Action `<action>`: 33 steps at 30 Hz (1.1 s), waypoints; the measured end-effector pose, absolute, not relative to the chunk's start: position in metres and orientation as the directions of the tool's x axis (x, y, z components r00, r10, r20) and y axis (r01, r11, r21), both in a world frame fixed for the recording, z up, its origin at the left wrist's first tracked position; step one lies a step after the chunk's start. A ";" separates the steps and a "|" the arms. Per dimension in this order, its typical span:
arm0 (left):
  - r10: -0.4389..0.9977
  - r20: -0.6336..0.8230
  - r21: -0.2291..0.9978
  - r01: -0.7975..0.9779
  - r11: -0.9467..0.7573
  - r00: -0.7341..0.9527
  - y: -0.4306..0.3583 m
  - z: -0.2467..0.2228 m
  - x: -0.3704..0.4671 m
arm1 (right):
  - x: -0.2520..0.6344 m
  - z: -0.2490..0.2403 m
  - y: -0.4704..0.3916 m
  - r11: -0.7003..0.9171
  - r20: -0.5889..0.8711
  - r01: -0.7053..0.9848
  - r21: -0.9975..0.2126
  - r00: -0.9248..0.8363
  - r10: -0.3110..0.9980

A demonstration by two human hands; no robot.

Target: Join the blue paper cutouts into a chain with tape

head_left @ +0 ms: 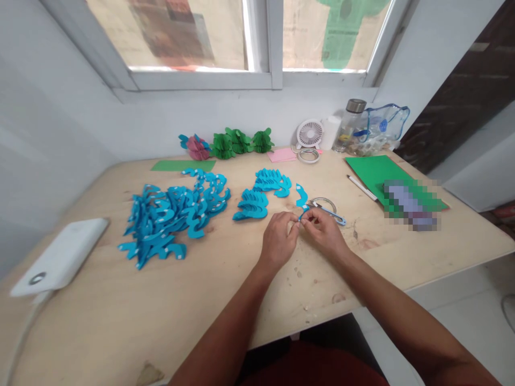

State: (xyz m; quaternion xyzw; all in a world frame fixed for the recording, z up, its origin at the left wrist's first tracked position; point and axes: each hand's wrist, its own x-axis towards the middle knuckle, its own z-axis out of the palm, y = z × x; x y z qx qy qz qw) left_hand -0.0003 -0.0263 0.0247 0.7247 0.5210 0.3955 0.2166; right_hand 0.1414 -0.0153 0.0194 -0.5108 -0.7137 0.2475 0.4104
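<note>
My left hand and my right hand meet over the wooden table, fingertips pinched together on a small blue paper piece. Most of that piece is hidden by the fingers. Just beyond it lies another curved blue paper piece with white squares on it. A blue-handled cutting tool and a ring-shaped roll lie by my right hand. Left of my hands stand two groups of folded blue paper pieces, one nearer and one farther.
A large heap of blue paper pieces covers the left middle of the table. A white power bank with a cable lies far left. Along the back are green paper shapes, a small fan and a bottle. Green sheets lie right.
</note>
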 end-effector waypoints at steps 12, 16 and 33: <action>0.932 0.360 0.736 0.600 -0.314 0.047 -0.024 0.023 0.001 | 0.140 0.021 -0.017 0.371 0.343 0.543 -0.753 -0.156 0.926; 0.932 0.361 0.735 0.605 -0.305 0.031 -0.025 0.024 0.002 | 0.139 0.020 -0.018 0.320 0.314 0.501 -0.804 -0.099 0.944; 0.935 0.348 0.851 0.439 -0.287 -0.063 -0.020 0.023 -0.001 | 0.142 0.019 -0.012 0.209 0.208 0.242 -0.948 -0.031 0.978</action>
